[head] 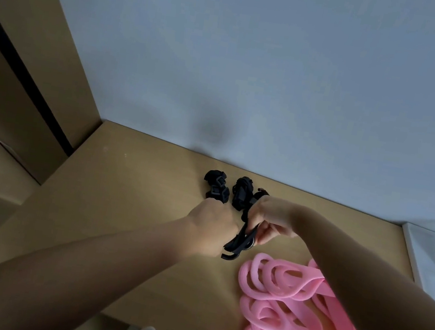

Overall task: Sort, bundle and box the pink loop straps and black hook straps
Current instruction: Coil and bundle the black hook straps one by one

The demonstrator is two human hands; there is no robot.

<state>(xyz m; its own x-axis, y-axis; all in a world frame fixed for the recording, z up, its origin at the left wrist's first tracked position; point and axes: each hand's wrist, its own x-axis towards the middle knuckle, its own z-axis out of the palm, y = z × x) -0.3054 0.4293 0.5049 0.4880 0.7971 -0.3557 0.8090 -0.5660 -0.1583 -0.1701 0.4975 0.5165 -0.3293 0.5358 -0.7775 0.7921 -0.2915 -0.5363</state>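
Gripping one black hook strap [238, 243] between them, the left hand [210, 226] and right hand [267, 220] curl round it just above the table [121, 193] — apparently to fold it into a bundle. Two rolled black bundles [215, 188] sit together by the wall [280, 75], well apart from the loose pink loop straps [302, 304] at front right — colours kept separate.

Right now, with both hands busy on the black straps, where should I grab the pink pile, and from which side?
On the pink pile, probably the bunched coils at its far left, coming from above on the left. Several loops overlap there, so one grip may gather more, and that side lies open on the table; the right forearm covers the pile's right edge.
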